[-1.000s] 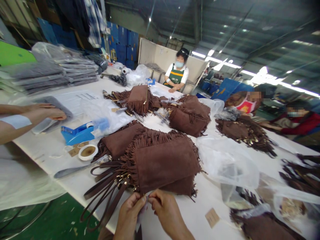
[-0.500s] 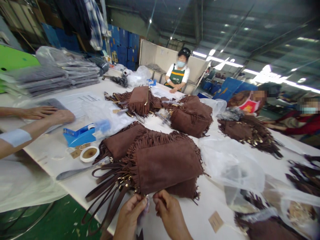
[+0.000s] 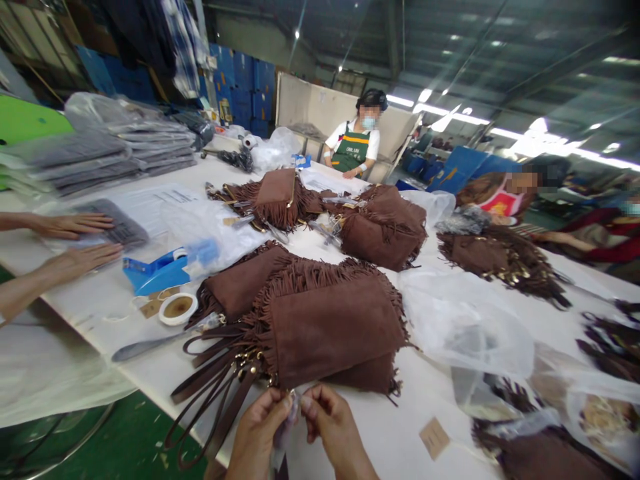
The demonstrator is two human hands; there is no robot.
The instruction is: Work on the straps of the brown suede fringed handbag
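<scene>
A brown suede fringed bag (image 3: 340,327) lies on top of others near the table's front edge. Just below its near corner, my left hand (image 3: 263,423) is closed in a pinch on a metal clasp (image 3: 293,395) with thin clear plastic (image 3: 284,433) around it; a dark strap hangs below. My right hand (image 3: 333,423) is also closed, fingertips pressed together against the same plastic from the right. What lies between its fingertips is partly hidden. Brown wrist straps (image 3: 220,400) with gold hooks fan out left of my hands and hang over the edge.
A blue tape dispenser (image 3: 157,270), a white tape roll (image 3: 178,309) and a brown tag (image 3: 434,438) lie about. More fringed bags (image 3: 383,230) sit farther back. Plastic bags (image 3: 465,327) spread at right. A co-worker's hands (image 3: 75,243) press a grey packed item at left; other people stand around.
My right hand has moved left and its fingertips now meet the plastic beside my left hand. The co-worker's near hand at left has drawn back. My left hand stays put.
</scene>
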